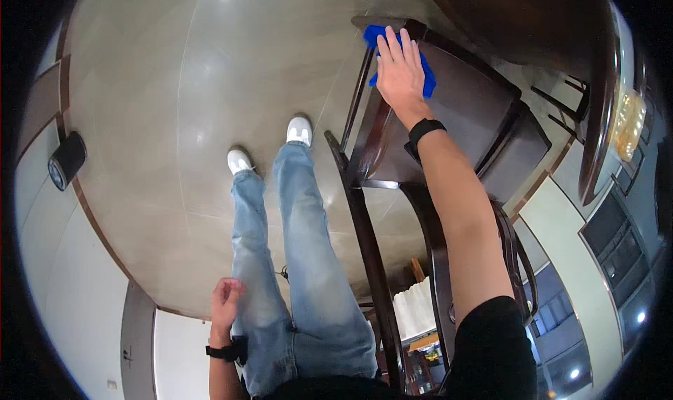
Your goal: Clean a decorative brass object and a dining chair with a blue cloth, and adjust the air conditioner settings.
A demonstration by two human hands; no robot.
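Observation:
My right hand [400,74] lies flat with its fingers stretched out, pressing a blue cloth [429,79] onto a dark wooden chair. The cloth is bunched under the palm and fingers, at the front corner of the chair seat [462,106]. Part of it reaches over the seat's edge. My left hand [226,300] hangs beside my left thigh, its fingers loosely curled and nothing visible in it. The chair's slanted dark post [368,237] rises between my legs and my right arm.
A dark round-edged table [526,16] stands past the chair, with a yellowish translucent item [630,124] at its far side. Another dark seat [518,161] adjoins on the right. A black cylindrical object [67,161] stands by the left wall. My shoes [299,130] rest on the glossy tiled floor [157,111].

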